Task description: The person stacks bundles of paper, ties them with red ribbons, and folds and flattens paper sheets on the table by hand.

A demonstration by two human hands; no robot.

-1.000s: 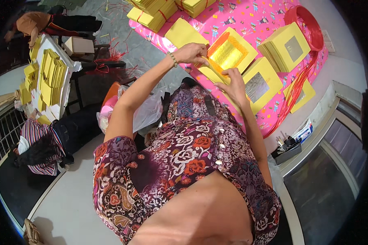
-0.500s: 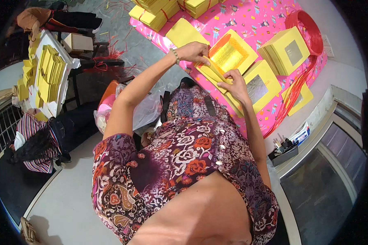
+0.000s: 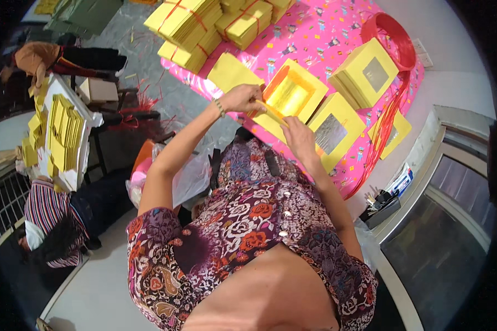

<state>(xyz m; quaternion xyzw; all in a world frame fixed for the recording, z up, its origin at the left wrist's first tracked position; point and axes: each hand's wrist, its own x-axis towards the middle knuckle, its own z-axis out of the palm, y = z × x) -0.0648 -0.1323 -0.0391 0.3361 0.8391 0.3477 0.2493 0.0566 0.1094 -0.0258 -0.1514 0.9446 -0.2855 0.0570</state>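
Observation:
A shallow yellow cardboard box (image 3: 290, 92) with an orange inner edge lies open on the pink patterned table cover (image 3: 315, 33). My left hand (image 3: 242, 98) grips its near left flap. My right hand (image 3: 299, 137) presses on the near right edge of the same box. A yellow lid with a clear window (image 3: 332, 132) lies just right of my right hand. A flat yellow card (image 3: 226, 73) lies left of my left hand.
A stack of windowed yellow lids (image 3: 365, 74) stands at the right, beside a coil of red strapping (image 3: 393, 38). Tied bundles of yellow card (image 3: 204, 22) fill the far side. At the left, another person (image 3: 55, 215) sits by a white table stacked with yellow card (image 3: 63, 138).
Both hands stay on the yellow box; my right hand has slid slightly along its near edge. The view has shifted a little.

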